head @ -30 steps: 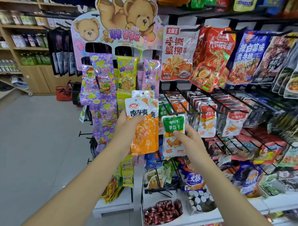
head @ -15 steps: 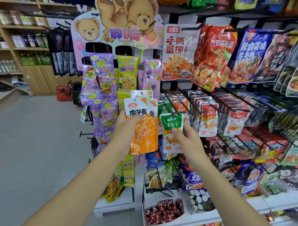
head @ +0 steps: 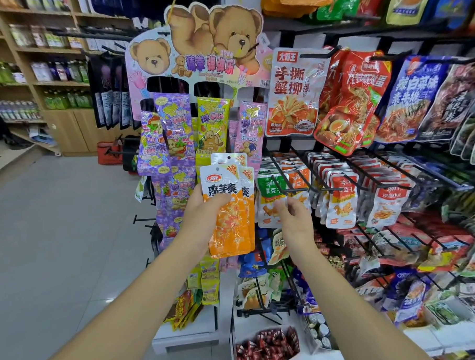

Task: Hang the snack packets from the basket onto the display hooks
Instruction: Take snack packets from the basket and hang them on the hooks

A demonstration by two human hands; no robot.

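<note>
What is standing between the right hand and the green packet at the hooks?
Nothing visible. The right hand reaches the green packet directly, fingertips at its lower half. The orange packets in the left hand are off to its left.
</note>
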